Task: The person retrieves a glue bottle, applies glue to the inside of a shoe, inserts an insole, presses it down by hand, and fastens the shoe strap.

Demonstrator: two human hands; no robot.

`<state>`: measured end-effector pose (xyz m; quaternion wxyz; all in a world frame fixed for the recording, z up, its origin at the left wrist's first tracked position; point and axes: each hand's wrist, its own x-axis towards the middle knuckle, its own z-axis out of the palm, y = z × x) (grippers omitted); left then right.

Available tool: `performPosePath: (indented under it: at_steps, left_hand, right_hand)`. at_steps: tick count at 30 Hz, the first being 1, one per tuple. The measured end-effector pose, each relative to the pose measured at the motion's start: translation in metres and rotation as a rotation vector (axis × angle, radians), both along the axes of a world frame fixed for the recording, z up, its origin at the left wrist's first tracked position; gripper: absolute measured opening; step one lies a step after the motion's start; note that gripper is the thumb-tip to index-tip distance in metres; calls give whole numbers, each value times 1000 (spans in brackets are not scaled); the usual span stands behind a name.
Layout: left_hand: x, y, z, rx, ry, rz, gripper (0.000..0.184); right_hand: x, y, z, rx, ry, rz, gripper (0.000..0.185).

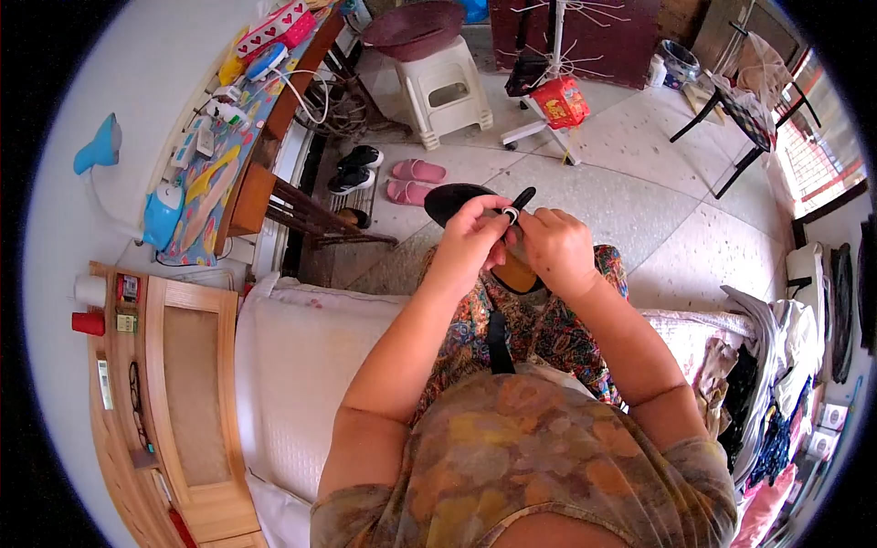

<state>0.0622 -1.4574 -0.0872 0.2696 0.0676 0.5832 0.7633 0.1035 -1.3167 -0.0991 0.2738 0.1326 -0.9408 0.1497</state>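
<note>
A sandal (518, 277) with a tan insole and black edging is held above my lap, between both hands. My left hand (480, 236) is closed around it, thumb and fingers at a black strap (523, 197) with a small pale ring or buckle. A rounded black piece (448, 200), like a sole, juts out left of that hand; I cannot tell whether it belongs to the same sandal. My right hand (557, 245) is closed with its fingertips pinched by the strap, just right of the left hand. The fingers hide part of the strap and the middle of the sandal.
Pink slippers (416, 182) and black shoes (354, 171) stand on the floor ahead. Beyond them are a white stool (446, 96) with a maroon basin (414, 29) and a wheeled rack (559, 64). A cluttered desk (242, 196) lies left; clothes (776, 352) are piled on the bed (306, 365) at right.
</note>
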Motion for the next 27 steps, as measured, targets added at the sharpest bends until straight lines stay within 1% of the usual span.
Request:
performPosePath:
  at_steps: [1, 2, 4, 5, 7, 9, 11, 13, 17, 19, 20, 22, 23, 25, 27]
  left_hand:
    - [-3, 0, -2, 58, -36, 21, 16]
    - [-4, -1, -4, 61, -35, 27, 16]
    - [-6, -3, -5, 140, -201, 36, 13]
    - [-7, -4, -7, 143, -202, 41, 13]
    - [-9, -6, -11, 170, -285, 34, 10]
    - [-8, -6, -13, 165, -268, 51, 9]
    - [-7, -3, -14, 160, -249, 65, 8]
    - [-6, 1, -16, 39, -106, 157, 7]
    - [-3, 4, -15, 51, -145, 219, 6]
    - [-4, 3, -19, 195, -181, 219, 6]
    - [-5, 3, -21, 196, -180, 221, 6]
    - [-6, 2, -20, 234, -184, 217, 15]
    - [-7, 2, -20, 235, -183, 220, 15]
    - [-9, 2, -21, 127, -158, 228, 17]
    - [-10, 3, -21, 123, -137, 236, 17]
  right_hand:
    - [-1, -1, 0, -25, 14, -12, 12]
    - [-2, -2, 0, -49, 28, -25, 15]
    - [-2, -2, 0, -62, 40, -16, 17]
    - [-2, -1, -1, -76, 52, -13, 19]
    - [-3, -1, -1, -74, 49, -6, 19]
    - [-3, -2, 0, -73, 47, -1, 19]
    - [-2, -4, 2, -18, -8, -22, 18]
    - [-2, -6, 1, -33, 10, -4, 18]
    - [-4, -7, -2, -27, 33, 6, 18]
    - [-5, -6, -2, -3, 31, 14, 18]
    - [-5, -6, -3, 20, 29, 19, 18]
    - [-5, -8, 1, 21, 29, 22, 17]
    - [-6, -9, 2, 22, 30, 23, 16]
    - [-8, -9, 0, 40, 10, 34, 15]
    - [-10, -8, -3, 57, -12, 48, 15]
